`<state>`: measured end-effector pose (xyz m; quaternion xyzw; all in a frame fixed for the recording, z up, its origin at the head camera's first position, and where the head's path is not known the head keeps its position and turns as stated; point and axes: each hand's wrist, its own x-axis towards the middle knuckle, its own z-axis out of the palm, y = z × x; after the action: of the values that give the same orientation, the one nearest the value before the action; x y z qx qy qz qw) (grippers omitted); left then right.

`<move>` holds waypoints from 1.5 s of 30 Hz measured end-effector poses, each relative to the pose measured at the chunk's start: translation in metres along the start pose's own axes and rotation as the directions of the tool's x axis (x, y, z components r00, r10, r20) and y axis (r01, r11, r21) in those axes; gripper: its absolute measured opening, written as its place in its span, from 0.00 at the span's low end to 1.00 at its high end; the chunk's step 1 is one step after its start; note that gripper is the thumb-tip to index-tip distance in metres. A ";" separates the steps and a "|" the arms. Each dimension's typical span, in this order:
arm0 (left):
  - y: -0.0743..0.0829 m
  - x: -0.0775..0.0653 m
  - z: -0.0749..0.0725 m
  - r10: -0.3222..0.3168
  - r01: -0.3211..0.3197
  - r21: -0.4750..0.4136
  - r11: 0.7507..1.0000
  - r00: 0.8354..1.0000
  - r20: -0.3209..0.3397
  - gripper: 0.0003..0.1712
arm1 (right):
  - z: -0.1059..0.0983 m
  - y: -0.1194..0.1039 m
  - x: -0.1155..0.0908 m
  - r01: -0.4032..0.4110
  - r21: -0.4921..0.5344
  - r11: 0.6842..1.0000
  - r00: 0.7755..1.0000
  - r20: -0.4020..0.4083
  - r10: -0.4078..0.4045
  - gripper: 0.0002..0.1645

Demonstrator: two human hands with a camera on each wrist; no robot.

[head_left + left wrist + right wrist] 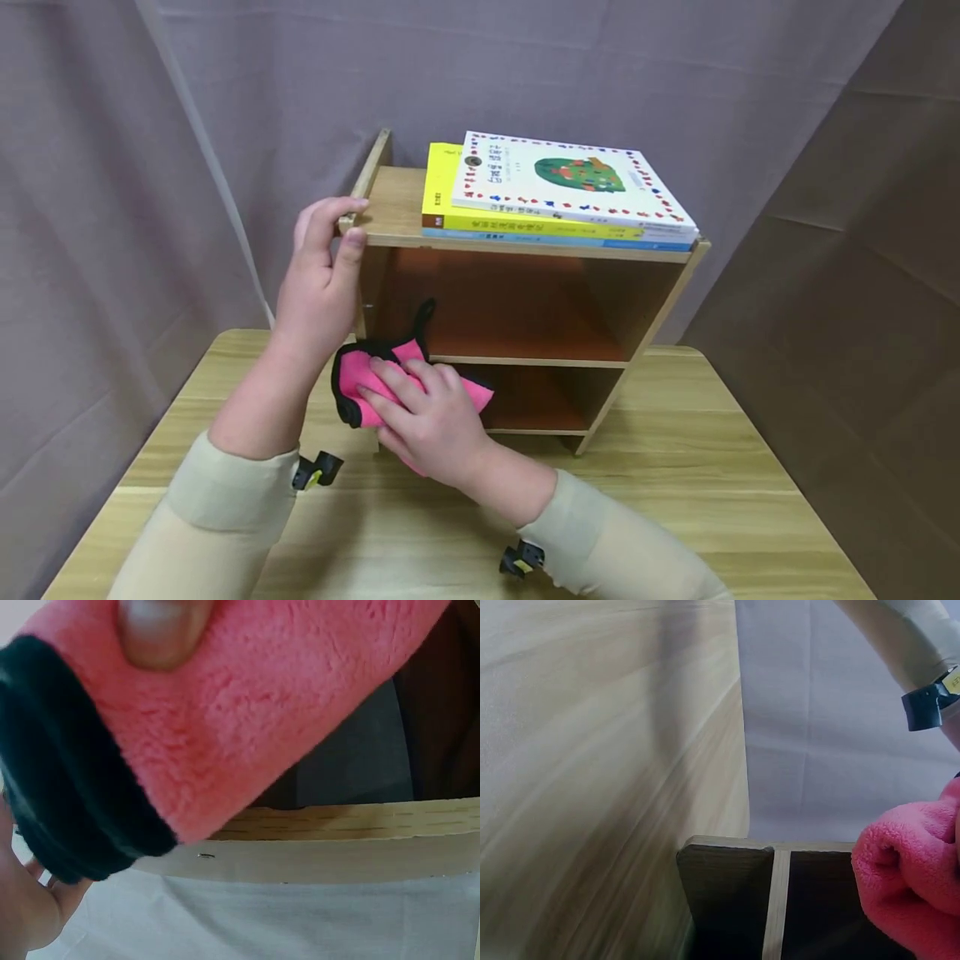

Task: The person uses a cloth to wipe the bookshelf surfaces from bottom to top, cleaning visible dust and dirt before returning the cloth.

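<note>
My left hand [318, 283] grips the top front corner of the small wooden bookshelf [525, 362], thumb and fingers on its left side panel. Lower down, my right hand [438, 425] holds a pink cloth [356, 383] with black edging and a black loop against the front edge of that same panel. The cloth is bunched under the fingers and covers part of the panel. Close up in the left wrist view, the plush cloth [247, 727] overlaps the panel edge, with a fingertip pressing on it. A folded part of the cloth [907, 862] shows in the right wrist view.
Several books lie stacked on the shelf's top, a white picture book [577, 179] uppermost and a yellow book [442, 179] beneath. The bookshelf stands on a light wooden table [675, 500]. Grey curtains [375, 67] hang behind and beside it.
</note>
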<state>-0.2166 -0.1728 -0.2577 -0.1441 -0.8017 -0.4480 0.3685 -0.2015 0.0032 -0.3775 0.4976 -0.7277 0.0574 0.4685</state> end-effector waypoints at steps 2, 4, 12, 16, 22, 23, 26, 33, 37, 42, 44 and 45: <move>0.001 0.000 0.000 -0.005 0.005 0.006 1.000 1.000 0.007 0.21 | 0.001 -0.001 0.000 -0.004 -0.004 1.000 1.000 0.008 0.004 0.22; 0.001 0.000 0.000 -0.008 0.008 0.011 1.000 1.000 0.010 0.21 | 0.002 -0.001 0.000 -0.008 -0.003 1.000 1.000 0.017 0.008 0.22; 0.001 -0.001 0.000 -0.015 0.015 -0.003 1.000 1.000 0.009 0.22 | 0.011 -0.003 -0.004 0.005 -0.027 1.000 0.999 0.053 -0.004 0.21; 0.001 0.000 0.000 -0.010 0.010 -0.007 1.000 1.000 0.009 0.22 | 0.014 -0.003 -0.005 0.000 -0.042 0.999 0.998 0.068 0.003 0.21; 0.001 0.001 -0.001 -0.004 0.004 -0.011 1.000 1.000 0.015 0.22 | 0.019 -0.006 -0.008 -0.008 -0.046 0.999 0.994 0.108 0.013 0.20; 0.001 0.001 -0.001 -0.003 0.003 -0.012 1.000 1.000 0.018 0.22 | 0.019 -0.007 -0.009 -0.011 -0.046 0.999 0.993 0.114 0.016 0.19; 0.001 0.001 -0.001 -0.001 0.002 -0.013 1.000 1.000 0.024 0.22 | 0.021 -0.007 -0.010 -0.019 -0.045 0.999 0.992 0.121 0.024 0.19; 0.000 0.001 -0.001 0.000 0.000 -0.018 1.000 1.000 0.021 0.21 | 0.021 -0.006 -0.010 -0.014 -0.040 0.999 0.992 0.125 0.019 0.18; 0.000 0.001 -0.001 -0.001 0.001 -0.015 1.000 1.000 0.022 0.21 | 0.020 -0.005 -0.010 -0.012 -0.029 0.999 0.990 0.141 0.016 0.20; 0.000 0.001 -0.001 0.000 0.000 -0.010 1.000 1.000 0.021 0.21 | 0.021 -0.004 -0.010 0.000 -0.014 1.000 0.992 0.129 0.002 0.20; 0.001 0.001 -0.001 -0.001 0.001 -0.009 1.000 1.000 0.020 0.21 | 0.023 -0.004 -0.012 0.014 -0.013 1.000 0.994 0.110 -0.012 0.20; 0.001 0.001 -0.001 -0.001 0.001 -0.009 1.000 1.000 0.019 0.21 | 0.024 -0.004 -0.012 0.020 -0.010 1.000 0.995 0.099 -0.019 0.20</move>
<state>-0.2165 -0.1734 -0.2562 -0.1495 -0.8034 -0.4503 0.3598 -0.2130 -0.0039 -0.4016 0.5043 -0.7454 0.0239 0.4353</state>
